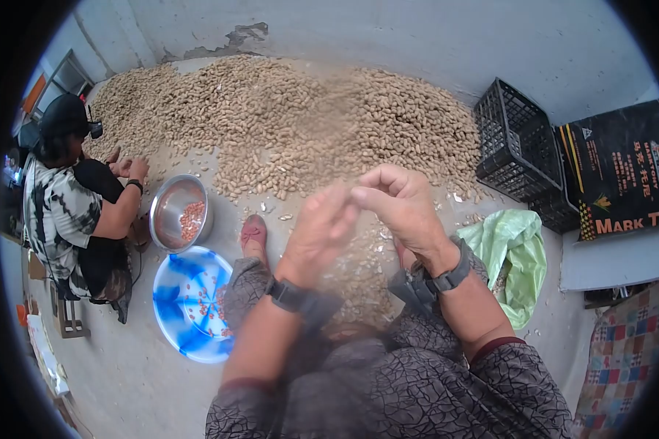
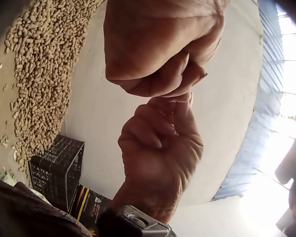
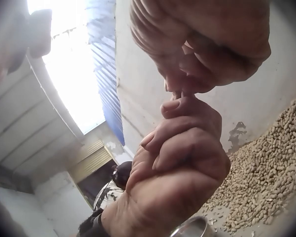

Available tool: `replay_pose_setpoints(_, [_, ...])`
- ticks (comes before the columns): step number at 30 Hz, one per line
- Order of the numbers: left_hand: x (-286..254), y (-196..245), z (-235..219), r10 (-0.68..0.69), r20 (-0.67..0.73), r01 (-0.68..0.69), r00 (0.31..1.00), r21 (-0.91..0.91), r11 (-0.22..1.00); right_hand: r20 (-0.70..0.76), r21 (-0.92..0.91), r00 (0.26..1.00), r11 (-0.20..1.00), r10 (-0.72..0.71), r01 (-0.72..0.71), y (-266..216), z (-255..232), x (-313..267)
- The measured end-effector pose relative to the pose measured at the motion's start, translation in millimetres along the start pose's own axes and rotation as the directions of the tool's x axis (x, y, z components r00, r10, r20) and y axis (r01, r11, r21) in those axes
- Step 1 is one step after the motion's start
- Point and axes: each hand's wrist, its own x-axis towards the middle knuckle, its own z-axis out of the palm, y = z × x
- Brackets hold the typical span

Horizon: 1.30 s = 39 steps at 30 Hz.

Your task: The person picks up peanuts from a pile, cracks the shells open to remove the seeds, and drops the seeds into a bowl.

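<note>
Both hands meet at their fingertips above the floor. The left hand [image 1: 318, 228], blurred in the head view, has curled fingers; the right hand [image 1: 408, 208] has its thumb and forefinger together. In the right wrist view, a small brownish piece [image 3: 176, 94], possibly a peanut, shows where the fingertips of the right hand [image 3: 212, 39] and left hand [image 3: 180, 163] pinch it. Fingers mostly hide it. In the left wrist view, the left hand [image 2: 158, 49] is above the right hand [image 2: 160, 148]. Unshelled peanuts [image 1: 263, 110] lie heaped beyond the hands.
A steel bowl [image 1: 165, 219] and a blue-and-white basin [image 1: 170, 293] with reddish kernels are at left, near another person [image 1: 73, 197] crouching. Black crates [image 1: 516, 139], a green sack [image 1: 509, 252] and a black printed box [image 1: 615, 168] stand at right. Shells litter the floor.
</note>
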Motion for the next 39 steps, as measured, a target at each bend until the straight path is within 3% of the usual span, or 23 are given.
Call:
replay_pose_setpoints(3, [1,0,0,0.015,0.006,-0.016,1.0,0.039,0.999,0.0,0.035,1.0,0.999,-0.025,0.025,6,-2,0])
replay_pose_setpoints(6, [3,-5,1,0.107,-0.037,-0.098,0.994,0.196,0.976,-0.055,-0.074,0.998,0.997,-0.035,0.031,7,-4,0])
replay_pose_setpoints(8, [2,-3,6,0.212,-0.052,-0.174,0.976,0.402,0.899,-0.102,-0.265,0.991,0.963,-0.082,0.052,11,-6,0])
replay_pose_setpoints(9, [2,-2,6,0.21,-0.054,-0.171,0.976,0.402,0.899,-0.104,-0.264,0.991,0.963,-0.079,0.049,13,-6,0])
replay_pose_setpoints(11, [3,3,4,0.184,-0.055,-0.134,0.981,0.49,0.861,-0.065,-0.44,0.974,0.882,-0.219,0.169,17,-5,0])
replay_pose_setpoints(18, [4,-8,-2,0.234,-0.072,-0.195,0.97,0.35,0.916,-0.091,-0.19,0.987,0.975,-0.135,0.116,8,13,-7])
replay_pose_setpoints(20, [7,-11,-4,0.203,-0.051,-0.19,0.978,0.19,0.963,-0.094,-0.004,0.994,0.998,-0.06,0.06,4,18,-10])
replay_pose_setpoints(23, [7,-8,-4,0.151,-0.02,-0.149,0.988,0.063,0.987,-0.066,0.113,0.997,0.993,0.028,-0.02,3,12,-6])
replay_pose_setpoints(30, [8,0,1,0.096,-0.142,-0.09,0.985,0.05,0.995,-0.079,-0.141,0.992,0.986,-0.103,0.091,11,7,-3])
replay_pose_setpoints(32, [6,1,1,0.079,-0.133,-0.07,0.988,0.071,0.995,-0.048,-0.326,0.956,0.909,-0.289,0.258,13,7,-3])
replay_pose_setpoints(33, [6,1,-2,0.082,-0.133,-0.073,0.988,0.07,0.995,-0.044,-0.327,0.956,0.909,-0.289,0.26,14,7,-2])
replay_pose_setpoints(35, [5,-2,-10,0.129,0.031,-0.132,0.991,0.17,0.977,-0.015,-0.39,0.947,0.874,-0.32,0.289,16,8,-4])
replay_pose_setpoints(39, [2,0,-4,0.162,-0.015,-0.156,0.987,0.188,0.97,-0.033,-0.396,0.951,0.877,-0.309,0.271,10,10,-6])
